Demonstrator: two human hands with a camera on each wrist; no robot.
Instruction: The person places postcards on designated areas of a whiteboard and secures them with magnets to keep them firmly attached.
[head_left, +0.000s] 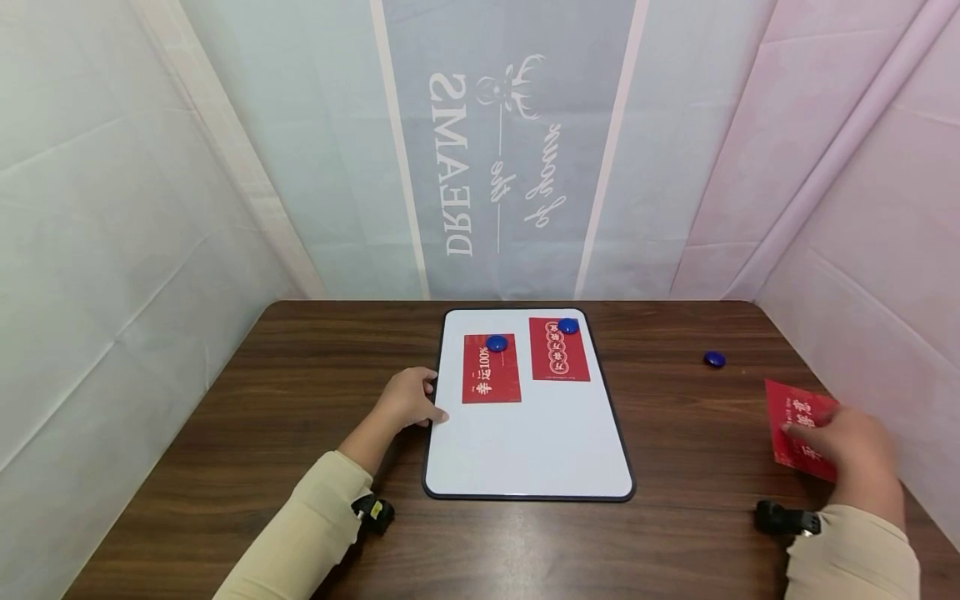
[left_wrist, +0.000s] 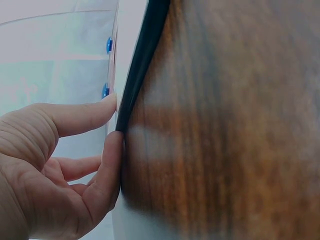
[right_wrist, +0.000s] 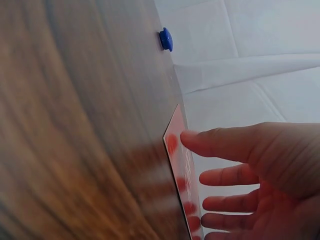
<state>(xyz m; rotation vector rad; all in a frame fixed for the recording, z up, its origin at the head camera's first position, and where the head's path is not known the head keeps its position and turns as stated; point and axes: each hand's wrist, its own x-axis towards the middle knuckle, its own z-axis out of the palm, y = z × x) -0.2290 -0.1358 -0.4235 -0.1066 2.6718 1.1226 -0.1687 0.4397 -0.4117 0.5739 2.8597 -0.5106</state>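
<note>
We see a white rectangular magnetic board with a black rim (head_left: 525, 442) lying flat on the dark wood-grain worktop (head_left: 247, 400). Two red printed cards are already fixed to its upper part, each under a round blue magnet: one card on the left (head_left: 491, 375) with its magnet (head_left: 497, 342) at the top edge, and one card further back on the right (head_left: 558, 352) with its magnet (head_left: 567, 326).

The left hand (head_left: 408, 400) rests at the board's left rim; in the left wrist view its thumb and forefinger (left_wrist: 85, 116) press the black edge, steadying it rather than clasping it.

The right hand (head_left: 847, 446) is well to the right, with fingers extended and relaxed, lying on a third red printed card (head_left: 798, 421) that sits on the worktop, apart from the board. We cannot tell that the fingers have it pinched; it looks touched, not lifted.

A spare round blue magnet (head_left: 714, 359) lies alone on the worktop between board and third card.

We judge two cards done, with the third card and its magnet left.
</note>
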